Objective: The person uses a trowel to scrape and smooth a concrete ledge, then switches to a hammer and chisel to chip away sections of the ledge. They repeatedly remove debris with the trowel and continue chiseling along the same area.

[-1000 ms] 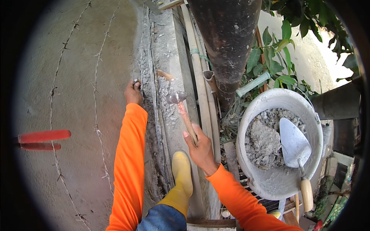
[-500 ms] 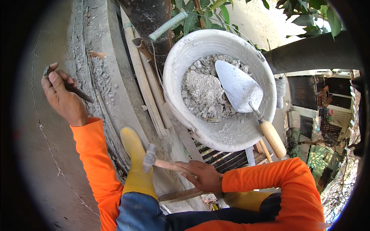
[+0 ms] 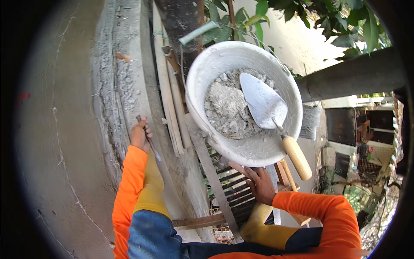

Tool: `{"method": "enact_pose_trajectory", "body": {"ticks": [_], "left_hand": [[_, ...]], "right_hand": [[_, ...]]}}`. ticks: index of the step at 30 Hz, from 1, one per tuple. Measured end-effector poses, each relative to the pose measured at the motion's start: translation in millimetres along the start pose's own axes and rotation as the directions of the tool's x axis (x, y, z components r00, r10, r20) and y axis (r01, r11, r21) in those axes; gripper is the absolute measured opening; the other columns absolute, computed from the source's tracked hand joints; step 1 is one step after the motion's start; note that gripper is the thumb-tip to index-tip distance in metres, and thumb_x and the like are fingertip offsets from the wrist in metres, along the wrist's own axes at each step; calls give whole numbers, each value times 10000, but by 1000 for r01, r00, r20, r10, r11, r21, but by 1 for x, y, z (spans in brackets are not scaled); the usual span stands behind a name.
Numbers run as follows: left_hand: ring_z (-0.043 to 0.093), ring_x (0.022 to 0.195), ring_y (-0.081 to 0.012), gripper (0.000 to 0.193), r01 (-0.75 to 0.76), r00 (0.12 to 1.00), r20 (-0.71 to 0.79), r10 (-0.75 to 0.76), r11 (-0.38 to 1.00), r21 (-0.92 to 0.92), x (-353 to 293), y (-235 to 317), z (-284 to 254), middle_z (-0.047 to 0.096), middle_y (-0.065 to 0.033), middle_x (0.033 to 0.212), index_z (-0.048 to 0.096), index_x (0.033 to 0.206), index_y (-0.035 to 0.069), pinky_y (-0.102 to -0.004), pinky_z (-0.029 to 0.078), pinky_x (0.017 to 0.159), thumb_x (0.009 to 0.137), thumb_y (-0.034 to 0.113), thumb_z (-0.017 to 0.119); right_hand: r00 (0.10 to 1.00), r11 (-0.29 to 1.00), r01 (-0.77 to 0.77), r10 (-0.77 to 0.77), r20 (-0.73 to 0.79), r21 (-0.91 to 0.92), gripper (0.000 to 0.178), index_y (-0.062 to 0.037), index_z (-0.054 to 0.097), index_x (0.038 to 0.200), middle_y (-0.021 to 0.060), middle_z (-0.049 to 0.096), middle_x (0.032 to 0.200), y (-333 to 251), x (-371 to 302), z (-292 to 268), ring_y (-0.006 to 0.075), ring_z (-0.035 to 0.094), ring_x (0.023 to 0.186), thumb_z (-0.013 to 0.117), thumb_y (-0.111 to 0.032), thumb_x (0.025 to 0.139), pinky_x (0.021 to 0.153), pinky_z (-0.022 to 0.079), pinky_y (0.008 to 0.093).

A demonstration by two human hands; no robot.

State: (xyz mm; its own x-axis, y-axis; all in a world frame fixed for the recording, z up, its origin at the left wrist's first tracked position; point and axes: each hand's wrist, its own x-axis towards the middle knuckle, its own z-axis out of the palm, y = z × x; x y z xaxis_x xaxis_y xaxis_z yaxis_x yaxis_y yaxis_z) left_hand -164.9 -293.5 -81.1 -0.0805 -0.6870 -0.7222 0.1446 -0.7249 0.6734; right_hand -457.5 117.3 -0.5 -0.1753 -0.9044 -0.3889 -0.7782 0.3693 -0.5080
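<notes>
My left hand [image 3: 139, 134] is closed round a dark metal chisel [image 3: 154, 148], its flattened end pointing down and right above my left boot. My right hand [image 3: 261, 186] is below the bucket's near rim, its fingers bent around the reddish wooden handle of a hammer [image 3: 239, 170]; the hammer's head is blurred and hard to make out. Close above stands a large mortar-crusted bucket [image 3: 199, 113], holding lumpy grey mortar [image 3: 225, 103]. A pointed trowel [image 3: 264, 100] lies in it, its wooden handle sticking out over the near right rim.
Left is a grey plastered surface [image 3: 71, 142] with a string along it. Beside it runs a ledge [image 3: 125, 82] strewn with mortar crumbs. Bamboo poles [image 3: 169, 103] lie by the bucket. Slatted black material [image 3: 233, 190] is below, a dark pipe [image 3: 349, 64] at right, leaves [image 3: 345, 26] above.
My left hand has come right and down with the chisel, from the plastered surface to above my boot. My right hand has moved up and right with the hammer, toward the bucket.
</notes>
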Motion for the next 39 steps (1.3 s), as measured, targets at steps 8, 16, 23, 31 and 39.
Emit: {"method": "enact_pose_trajectory", "body": {"ticks": [8, 16, 23, 31, 39], "left_hand": [[494, 642, -105, 159, 66, 982, -162, -94, 983, -170, -3, -33, -11, 502, 24, 775, 589, 1169, 153, -282, 425, 541, 1101, 279, 522], [570, 736, -147, 244, -296, 941, -81, 329, 915, 274, -4, -8, -15, 554, -15, 787, 698, 1110, 111, -315, 494, 666, 1064, 341, 631], [579, 988, -314, 186, -664, 545, 567, 618, -94, 741, -37, -10, -9, 576, -117, 1016, 715, 1092, 82, -413, 486, 855, 930, 170, 736], [514, 1218, -261, 268, -433, 628, 711, 316, -617, 657, 1, 21, -13, 546, -66, 1200, 650, 1146, 210, -413, 458, 947, 908, 106, 585], [583, 1138, -264, 317, -557, 525, 790, 316, -574, 600, -9, 10, -29, 607, -74, 1101, 668, 1190, 157, -400, 470, 939, 879, 118, 617]], "right_hand": [[743, 732, 669, -664, -85, 132, 481, -128, 678, 1279, 178, 545, 1214, -92, -25, -100, 367, 523, 1127, 792, -146, 813, 970, 423, 528], [930, 941, 93, -198, -310, -325, 431, -14, 579, 1282, 228, 526, 1181, -105, 65, -243, 417, 551, 1065, 720, -213, 928, 922, 456, 517], [913, 967, 98, -181, -366, -235, 375, 9, 583, 1227, 242, 529, 1138, -74, 60, -228, 412, 566, 1018, 716, -163, 921, 910, 473, 473], [942, 992, 87, -110, -316, -87, 318, 15, 601, 1185, 226, 522, 1075, -84, 67, -227, 402, 577, 993, 704, -109, 911, 880, 487, 470], [986, 1000, 14, -18, -163, -23, 408, 20, 539, 1217, 209, 617, 884, -81, 70, -236, 383, 622, 784, 712, -84, 863, 760, 510, 445]]}}
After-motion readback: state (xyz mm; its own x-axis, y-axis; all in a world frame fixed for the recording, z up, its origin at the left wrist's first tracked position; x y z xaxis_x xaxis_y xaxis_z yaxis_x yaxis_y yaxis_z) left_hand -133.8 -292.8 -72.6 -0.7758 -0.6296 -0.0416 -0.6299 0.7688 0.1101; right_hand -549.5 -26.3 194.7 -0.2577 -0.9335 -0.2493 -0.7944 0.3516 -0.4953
